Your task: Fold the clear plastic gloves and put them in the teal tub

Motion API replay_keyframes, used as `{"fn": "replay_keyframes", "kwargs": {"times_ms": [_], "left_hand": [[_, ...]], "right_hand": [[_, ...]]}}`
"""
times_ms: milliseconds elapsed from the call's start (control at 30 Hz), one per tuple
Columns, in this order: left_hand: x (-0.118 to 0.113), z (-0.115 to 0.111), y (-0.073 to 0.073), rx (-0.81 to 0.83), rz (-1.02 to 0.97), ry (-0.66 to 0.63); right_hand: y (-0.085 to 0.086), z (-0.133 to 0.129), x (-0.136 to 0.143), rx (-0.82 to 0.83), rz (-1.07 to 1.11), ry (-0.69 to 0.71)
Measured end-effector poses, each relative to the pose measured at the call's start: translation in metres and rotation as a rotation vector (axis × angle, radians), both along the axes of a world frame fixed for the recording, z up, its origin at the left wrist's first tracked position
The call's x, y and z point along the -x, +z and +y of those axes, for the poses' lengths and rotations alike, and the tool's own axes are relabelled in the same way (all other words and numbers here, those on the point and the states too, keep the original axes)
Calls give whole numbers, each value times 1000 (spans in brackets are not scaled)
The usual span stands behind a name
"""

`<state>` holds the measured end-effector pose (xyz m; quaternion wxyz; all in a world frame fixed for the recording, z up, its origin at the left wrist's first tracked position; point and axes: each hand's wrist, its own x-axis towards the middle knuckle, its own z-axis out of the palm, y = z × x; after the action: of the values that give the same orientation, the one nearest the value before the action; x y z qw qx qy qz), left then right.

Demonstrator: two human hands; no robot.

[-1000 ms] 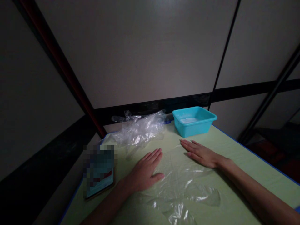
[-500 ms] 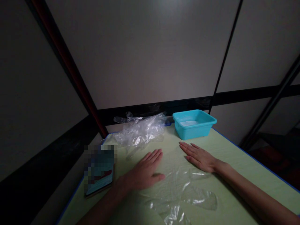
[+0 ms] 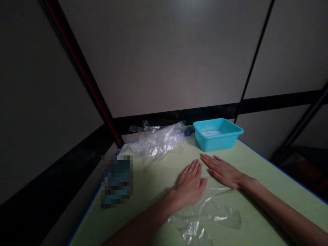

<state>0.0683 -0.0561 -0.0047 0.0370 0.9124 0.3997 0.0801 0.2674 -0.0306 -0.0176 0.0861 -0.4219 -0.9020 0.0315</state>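
Observation:
A clear disposable plastic glove [image 3: 222,214] lies spread on the pale green tabletop [image 3: 258,205], its fingers towards me. My left hand [image 3: 190,184] rests palm down at the glove's far part, fingers stretched out and thumb a little apart. Just right of it, my right hand [image 3: 222,172] is flat too, with straight fingers pointing away to the left, at the glove's far right edge. Neither hand grips anything. Part of the glove is hidden under my left hand and wrist.
At the back of the table lies a crumpled pile of clear plastic gloves [image 3: 164,140]. A turquoise basin [image 3: 216,141] with something whitish inside stands at the back right. A blurred-out device [image 3: 118,184] is near the left edge. A panelled wall [image 3: 174,68] rises behind.
My left hand has slid right across the glove, close to my right hand. My right hand stays almost in place. The view has shifted slightly left.

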Motion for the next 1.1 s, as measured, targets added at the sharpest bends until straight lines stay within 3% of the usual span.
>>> {"fn": "replay_keyframes", "kwargs": {"times_ms": [167,433,667,800,900,967,1100], "left_hand": [[37,-2,5,38,48,27],[91,2,-2,-10,47,63],[90,0,0,-49,67,92],[89,1,1,-51,68,82],[90,3,1,-56,66,74],[90,3,1,-63,68,66],[90,5,0,-61,77,63]], "right_hand": [[2,-1,0,8,-14,-1],[4,-2,-1,24,-7,-4],[6,1,-11,53,81,-120],[19,-4,-23,46,297,-240],[29,-22,-24,-7,404,-368],[31,-40,-18,5,366,-365],[22,-69,-1,65,144,-217]]}}
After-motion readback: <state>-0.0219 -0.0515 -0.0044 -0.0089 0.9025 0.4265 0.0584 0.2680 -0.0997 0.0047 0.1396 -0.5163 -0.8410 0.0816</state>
